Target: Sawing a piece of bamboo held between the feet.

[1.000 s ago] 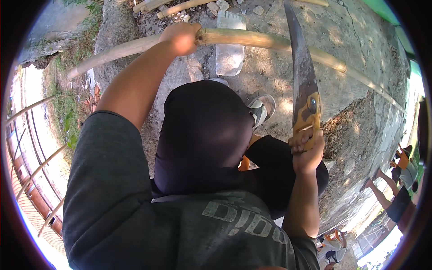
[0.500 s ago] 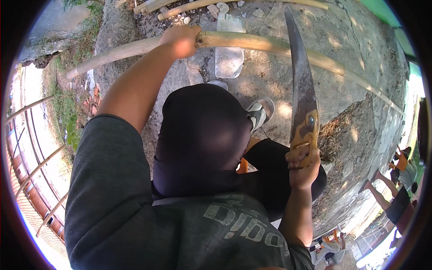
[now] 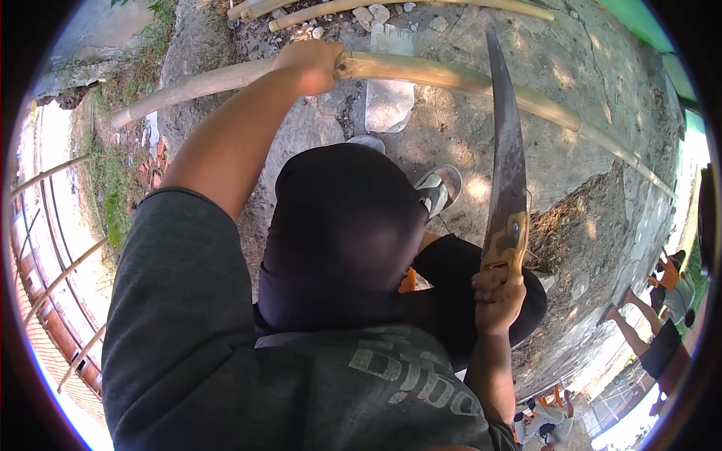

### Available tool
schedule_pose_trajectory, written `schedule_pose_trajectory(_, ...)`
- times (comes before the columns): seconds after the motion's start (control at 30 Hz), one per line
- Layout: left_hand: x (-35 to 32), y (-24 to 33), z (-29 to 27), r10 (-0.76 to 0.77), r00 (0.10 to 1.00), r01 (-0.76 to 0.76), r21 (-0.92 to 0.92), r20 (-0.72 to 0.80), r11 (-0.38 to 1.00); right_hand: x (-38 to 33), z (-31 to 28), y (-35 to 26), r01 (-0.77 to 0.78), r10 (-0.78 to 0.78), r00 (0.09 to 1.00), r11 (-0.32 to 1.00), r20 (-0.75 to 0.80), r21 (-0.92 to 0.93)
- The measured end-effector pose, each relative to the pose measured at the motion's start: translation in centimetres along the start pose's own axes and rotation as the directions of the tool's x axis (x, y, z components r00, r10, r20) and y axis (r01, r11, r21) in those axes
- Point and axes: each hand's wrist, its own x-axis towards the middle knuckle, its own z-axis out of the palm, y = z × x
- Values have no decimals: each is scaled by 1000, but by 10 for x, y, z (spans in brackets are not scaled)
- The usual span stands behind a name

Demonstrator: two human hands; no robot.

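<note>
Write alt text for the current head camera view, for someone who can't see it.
A person's right hand holds a handsaw whose blade crosses a bamboo pole in the picture, while the left hand grips the pole. More poles lie on rough ground near the top edge.

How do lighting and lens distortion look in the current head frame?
Head view, left side: background blown out white; head view, top: bamboo pole bows into an arc, likely fisheye bend; head view, right of centre: saw blade readable, ground dappled with sun and shade; head view, centre: black clothing loses detail; head view, corners: black vignette.
</note>
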Motion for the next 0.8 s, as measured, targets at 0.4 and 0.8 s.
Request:
schedule_pose_trajectory(0.4,9,-10,-3,53,999,-53,-7,13,999,92,38,-12,-40,46,990,998,137,-47)
schedule_pose_trajectory(0.8,19,6,-10,73,994,-71,-33,81,997,158,77,-45,-122,123,992,990,7,-74)
